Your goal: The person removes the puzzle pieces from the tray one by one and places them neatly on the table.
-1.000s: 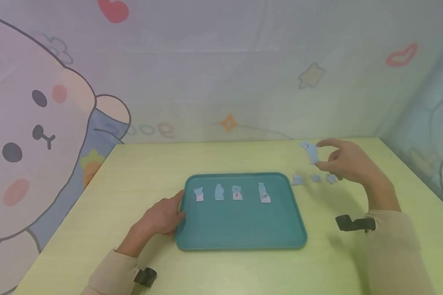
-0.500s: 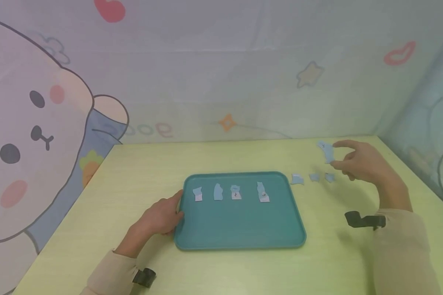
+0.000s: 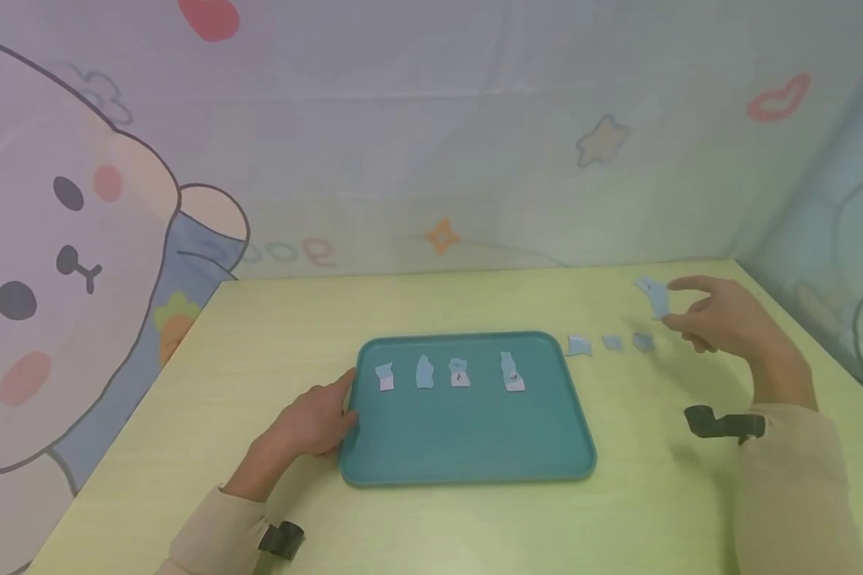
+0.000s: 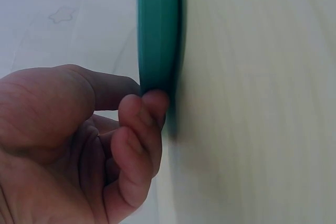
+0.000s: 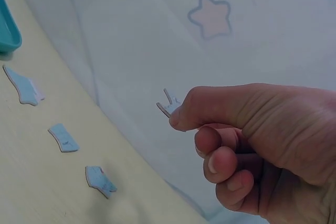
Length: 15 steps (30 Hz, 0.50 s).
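My left hand (image 3: 313,418) grips the left rim of a teal tray (image 3: 467,447), thumb on top and fingers curled beneath, as the left wrist view shows. Between thumb and forefinger, my right hand (image 3: 726,315) pinches a light blue puzzle piece (image 3: 656,298) above the table's far right part. In the right wrist view only a notched end of that puzzle piece (image 5: 171,104) shows past the thumb. Three more blue pieces lie on the table below: one by the tray (image 3: 578,345), a small one (image 3: 612,343) and another (image 3: 643,343) nearest the hand.
Several pieces stand in a row on the tray's far half, among them a piece with a pinkish-white end (image 3: 386,377) and a long one (image 3: 512,372). A yellow-green table (image 3: 295,311) meets a patterned cloth backdrop (image 3: 403,136) at its far edge.
My right hand has moved to the right with the pinched puzzle piece, uncovering the rightmost table piece. My left hand keeps its grip on the tray.
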Each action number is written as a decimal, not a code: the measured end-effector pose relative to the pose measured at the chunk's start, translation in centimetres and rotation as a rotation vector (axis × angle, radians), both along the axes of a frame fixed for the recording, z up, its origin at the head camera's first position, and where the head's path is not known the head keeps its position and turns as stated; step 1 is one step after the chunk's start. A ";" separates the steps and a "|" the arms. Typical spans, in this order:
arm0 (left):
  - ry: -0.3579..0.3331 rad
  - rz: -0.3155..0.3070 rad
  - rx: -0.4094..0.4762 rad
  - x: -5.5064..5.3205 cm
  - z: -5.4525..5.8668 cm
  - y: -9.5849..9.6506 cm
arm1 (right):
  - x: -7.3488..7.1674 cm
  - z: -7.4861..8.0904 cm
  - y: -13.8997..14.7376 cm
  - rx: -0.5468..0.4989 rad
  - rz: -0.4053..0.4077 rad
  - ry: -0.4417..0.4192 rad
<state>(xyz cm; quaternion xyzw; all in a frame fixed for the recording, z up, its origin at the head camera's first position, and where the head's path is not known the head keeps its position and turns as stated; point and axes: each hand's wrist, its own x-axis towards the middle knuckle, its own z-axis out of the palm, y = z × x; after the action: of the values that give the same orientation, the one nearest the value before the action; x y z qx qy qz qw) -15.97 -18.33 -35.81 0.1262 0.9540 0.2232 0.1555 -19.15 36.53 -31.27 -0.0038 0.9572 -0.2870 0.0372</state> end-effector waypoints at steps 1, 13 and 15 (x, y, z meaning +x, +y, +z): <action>0.000 0.001 -0.001 0.0 0.0 0.0 | 0.0 -0.1 0.1 -0.004 0.000 -0.002; -0.003 0.005 -0.002 0.0 -0.1 0.1 | -0.1 -1.3 1.4 -0.013 0.003 -0.007; -0.002 0.005 -0.006 -0.1 0.0 0.2 | -0.2 -1.4 1.6 -0.012 0.003 -0.008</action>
<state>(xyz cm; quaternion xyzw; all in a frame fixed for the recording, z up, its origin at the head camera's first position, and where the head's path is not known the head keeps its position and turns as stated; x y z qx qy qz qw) -16.03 -18.17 -35.85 0.1234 0.9547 0.2210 0.1563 -19.37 38.11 -32.71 -0.0042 0.9554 -0.2925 0.0415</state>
